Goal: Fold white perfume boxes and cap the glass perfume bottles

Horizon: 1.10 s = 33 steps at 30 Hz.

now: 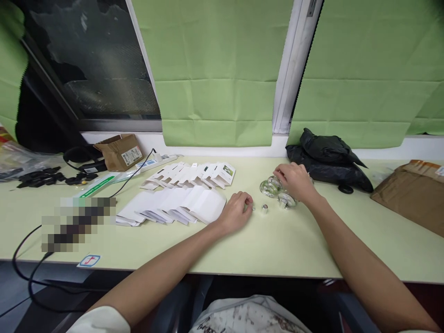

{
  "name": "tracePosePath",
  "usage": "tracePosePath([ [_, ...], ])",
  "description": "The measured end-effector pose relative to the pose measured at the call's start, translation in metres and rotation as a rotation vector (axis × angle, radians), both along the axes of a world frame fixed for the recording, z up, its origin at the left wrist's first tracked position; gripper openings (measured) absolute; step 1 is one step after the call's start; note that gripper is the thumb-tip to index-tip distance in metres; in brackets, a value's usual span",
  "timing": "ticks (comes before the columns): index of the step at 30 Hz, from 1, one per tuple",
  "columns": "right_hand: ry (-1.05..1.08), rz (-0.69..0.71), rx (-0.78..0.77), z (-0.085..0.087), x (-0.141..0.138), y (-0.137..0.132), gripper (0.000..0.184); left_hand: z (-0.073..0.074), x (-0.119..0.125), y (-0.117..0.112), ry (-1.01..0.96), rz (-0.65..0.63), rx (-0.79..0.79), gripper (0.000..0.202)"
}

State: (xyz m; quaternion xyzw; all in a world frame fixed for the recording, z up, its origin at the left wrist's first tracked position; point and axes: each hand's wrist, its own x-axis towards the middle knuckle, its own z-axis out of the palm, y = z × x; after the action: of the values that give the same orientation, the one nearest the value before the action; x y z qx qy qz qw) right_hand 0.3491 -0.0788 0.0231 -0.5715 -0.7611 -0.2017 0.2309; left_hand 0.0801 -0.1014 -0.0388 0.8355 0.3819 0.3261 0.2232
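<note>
My left hand rests on the table, its fingers curled together; what they hold, if anything, is hidden. Just right of it stands a small shiny metal cylinder, apart from the hand. My right hand is over a cluster of shiny silvery round pieces, its fingers bent into a pinch. Whatever is between those fingertips cannot be made out. A round silvery piece lies just below the right hand. Overlapping white folded cards or flat boxes fan out left of my left hand.
More white folded boxes stand in a row behind. Black plastic bags and a brown carton lie right; a black ring lies near the bags. At left are an open cardboard box, black parts and a cable.
</note>
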Motion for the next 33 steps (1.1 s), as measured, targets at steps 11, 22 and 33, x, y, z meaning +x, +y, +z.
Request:
tracePosePath([
  [11, 0.05, 0.003, 0.047, 0.001, 0.0, -0.007, 0.031, 0.003, -0.001, 0.0, 0.052, -0.033, 0.004, 0.014],
  [22, 0.179, -0.096, 0.232, 0.013, 0.041, -0.003, 0.031, 0.007, -0.002, -0.003, 0.06, -0.051, -0.02, 0.02],
  [33, 0.151, 0.084, 0.066, 0.003, 0.042, -0.001, 0.031, 0.008, -0.002, -0.002, 0.086, -0.037, -0.019, 0.017],
])
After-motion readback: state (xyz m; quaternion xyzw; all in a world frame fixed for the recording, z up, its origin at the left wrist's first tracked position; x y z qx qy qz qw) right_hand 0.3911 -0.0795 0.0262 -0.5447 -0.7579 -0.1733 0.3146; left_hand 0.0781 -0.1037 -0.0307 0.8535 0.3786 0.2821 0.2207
